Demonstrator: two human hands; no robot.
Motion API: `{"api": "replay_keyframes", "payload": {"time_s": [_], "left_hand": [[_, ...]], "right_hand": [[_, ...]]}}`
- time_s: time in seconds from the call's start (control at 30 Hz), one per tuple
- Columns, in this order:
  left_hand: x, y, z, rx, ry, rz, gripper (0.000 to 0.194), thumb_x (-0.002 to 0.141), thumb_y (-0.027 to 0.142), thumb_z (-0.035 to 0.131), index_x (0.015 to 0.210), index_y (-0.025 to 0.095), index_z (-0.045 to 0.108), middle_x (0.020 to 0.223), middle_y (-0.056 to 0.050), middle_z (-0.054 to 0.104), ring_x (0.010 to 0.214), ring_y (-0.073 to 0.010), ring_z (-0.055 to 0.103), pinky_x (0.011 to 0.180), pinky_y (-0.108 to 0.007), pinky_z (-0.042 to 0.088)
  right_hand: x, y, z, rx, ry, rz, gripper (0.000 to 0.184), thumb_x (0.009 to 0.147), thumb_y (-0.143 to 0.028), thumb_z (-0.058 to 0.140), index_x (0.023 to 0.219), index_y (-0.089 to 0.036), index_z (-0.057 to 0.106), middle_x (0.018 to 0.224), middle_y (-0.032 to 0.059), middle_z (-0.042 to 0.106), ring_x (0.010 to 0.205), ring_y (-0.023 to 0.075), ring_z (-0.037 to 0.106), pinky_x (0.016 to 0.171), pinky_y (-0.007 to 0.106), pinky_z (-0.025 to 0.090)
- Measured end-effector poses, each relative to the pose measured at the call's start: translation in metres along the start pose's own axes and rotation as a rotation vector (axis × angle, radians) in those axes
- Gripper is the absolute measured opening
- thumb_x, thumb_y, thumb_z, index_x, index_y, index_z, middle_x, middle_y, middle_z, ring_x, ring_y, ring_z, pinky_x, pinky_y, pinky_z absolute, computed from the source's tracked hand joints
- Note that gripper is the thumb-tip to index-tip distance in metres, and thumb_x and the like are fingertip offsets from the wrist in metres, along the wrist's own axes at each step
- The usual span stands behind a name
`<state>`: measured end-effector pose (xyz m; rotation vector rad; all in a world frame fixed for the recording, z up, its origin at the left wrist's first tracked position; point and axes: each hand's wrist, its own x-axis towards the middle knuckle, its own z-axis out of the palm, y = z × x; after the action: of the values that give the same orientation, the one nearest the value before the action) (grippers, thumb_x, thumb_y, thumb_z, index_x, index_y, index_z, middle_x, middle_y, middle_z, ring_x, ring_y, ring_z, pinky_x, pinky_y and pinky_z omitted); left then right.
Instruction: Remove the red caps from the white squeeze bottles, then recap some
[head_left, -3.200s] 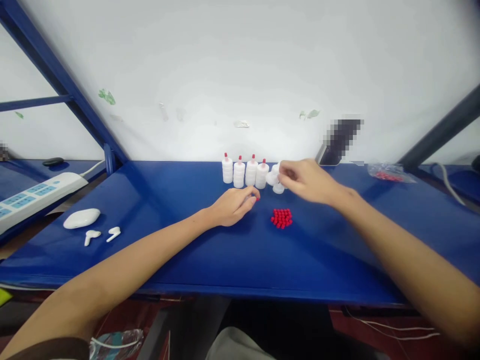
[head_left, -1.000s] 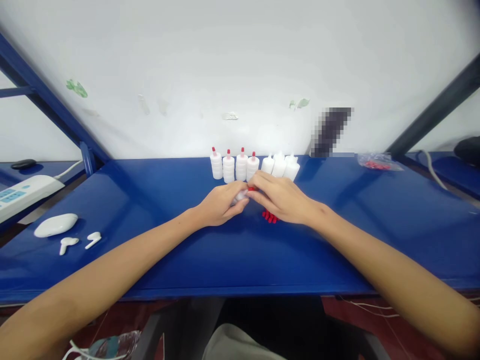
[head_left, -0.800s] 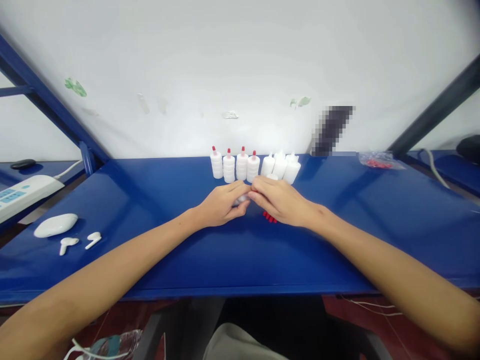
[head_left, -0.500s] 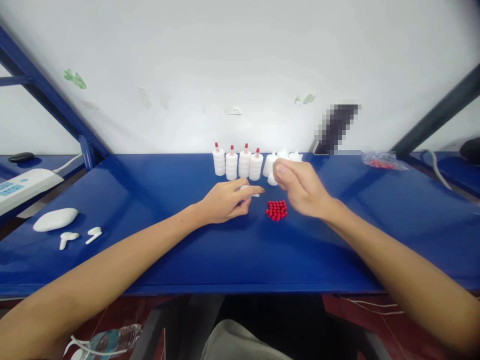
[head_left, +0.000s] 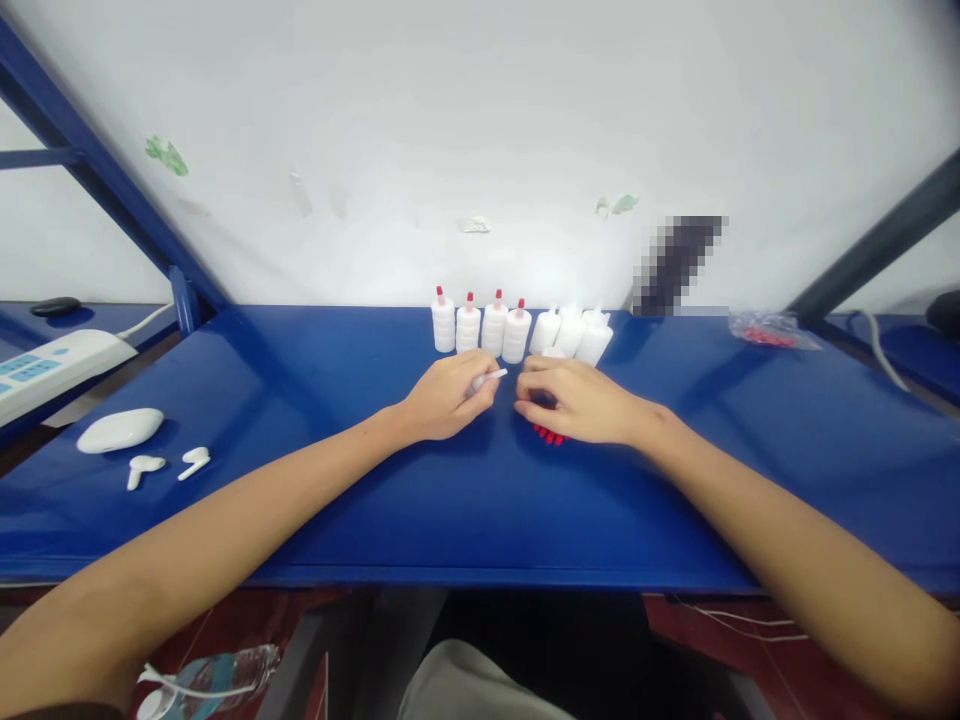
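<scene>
My left hand [head_left: 454, 395] is closed around a small white bottle [head_left: 487, 378]; its pale nozzle points right and its body is mostly hidden in the palm. My right hand [head_left: 574, 398] is over the pile of small red caps [head_left: 551, 436], covering most of them. Its fingers are curled with the thumb close to them, and what lies between the tips cannot be made out. Behind my hands, several white ribbed bottles with red-capped nozzles [head_left: 493, 330] stand in a row. To their right are several uncapped white bottles [head_left: 570, 330], partly behind my right hand.
A white earbud case [head_left: 120, 430] and two earbuds [head_left: 145, 468] lie at the left, near a power strip [head_left: 60, 370]. At the back right is a clear bag with red pieces [head_left: 772, 332]. The blue table [head_left: 450, 520] meets a white wall behind.
My right hand has come down and left from in front of the uncapped bottles to the red caps. My left hand has drawn its fingers in around the white bottle.
</scene>
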<state>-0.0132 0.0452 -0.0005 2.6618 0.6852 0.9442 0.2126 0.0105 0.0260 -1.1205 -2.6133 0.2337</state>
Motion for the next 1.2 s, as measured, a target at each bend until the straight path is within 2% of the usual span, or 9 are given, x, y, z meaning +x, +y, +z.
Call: {"api": "replay_keyframes", "payload": {"time_s": [0.23,0.37,0.53,0.73,1.0,1.2], "left_hand": [[0.0,0.003,-0.002,0.039,-0.133,0.015,0.019,0.095,0.028,0.043,0.087,0.017,0.056,0.078,0.0,0.06,0.068,-0.0126,0.054,0.067,-0.024,0.042],[-0.001,0.001,-0.001,0.042,-0.138,0.004,0.019,0.095,0.029,0.043,0.089,0.017,0.057,0.078,0.0,0.06,0.069,-0.0127,0.054,0.067,-0.024,0.042],[-0.001,-0.002,0.001,0.066,-0.174,0.023,0.02,0.095,0.031,0.044,0.091,0.017,0.058,0.079,0.0,0.061,0.07,-0.0131,0.055,0.068,-0.025,0.042],[0.001,-0.001,0.0,0.076,-0.202,0.009,0.022,0.095,0.03,0.043,0.092,0.017,0.06,0.08,-0.001,0.062,0.07,-0.0136,0.056,0.068,-0.025,0.042],[0.0,-0.002,0.0,0.115,-0.219,0.045,0.021,0.095,0.03,0.044,0.091,0.017,0.06,0.079,0.0,0.062,0.068,-0.013,0.055,0.065,-0.024,0.04],[0.001,-0.001,0.0,0.115,-0.219,0.038,0.023,0.095,0.03,0.043,0.091,0.017,0.06,0.079,-0.001,0.063,0.068,-0.0129,0.056,0.064,-0.024,0.041]], "right_hand": [[-0.001,-0.003,0.0,-0.024,-0.008,-0.016,0.025,0.088,-0.03,0.056,0.067,-0.017,0.058,0.099,0.0053,0.054,0.075,0.0147,0.053,0.067,0.029,0.039],[-0.001,-0.001,0.001,-0.004,-0.025,-0.009,0.027,0.089,-0.033,0.057,0.067,-0.018,0.057,0.099,0.0055,0.054,0.073,0.0149,0.053,0.066,0.03,0.039],[0.0,0.004,0.003,0.088,-0.005,0.002,0.026,0.097,-0.032,0.044,0.083,-0.018,0.061,0.1,0.0063,0.054,0.083,0.0183,0.055,0.076,0.033,0.043],[0.001,0.008,0.007,0.193,-0.03,-0.034,0.017,0.094,-0.023,0.047,0.084,-0.019,0.061,0.101,0.0051,0.055,0.089,0.0189,0.056,0.083,0.034,0.043],[0.003,0.005,0.005,0.32,-0.041,-0.058,0.017,0.092,-0.021,0.049,0.085,-0.018,0.065,0.099,0.0057,0.057,0.093,0.0202,0.056,0.088,0.037,0.043],[0.003,0.007,0.001,0.384,-0.1,-0.045,0.016,0.091,-0.022,0.05,0.086,-0.019,0.065,0.102,0.0058,0.057,0.1,0.0213,0.054,0.094,0.039,0.04]]}}
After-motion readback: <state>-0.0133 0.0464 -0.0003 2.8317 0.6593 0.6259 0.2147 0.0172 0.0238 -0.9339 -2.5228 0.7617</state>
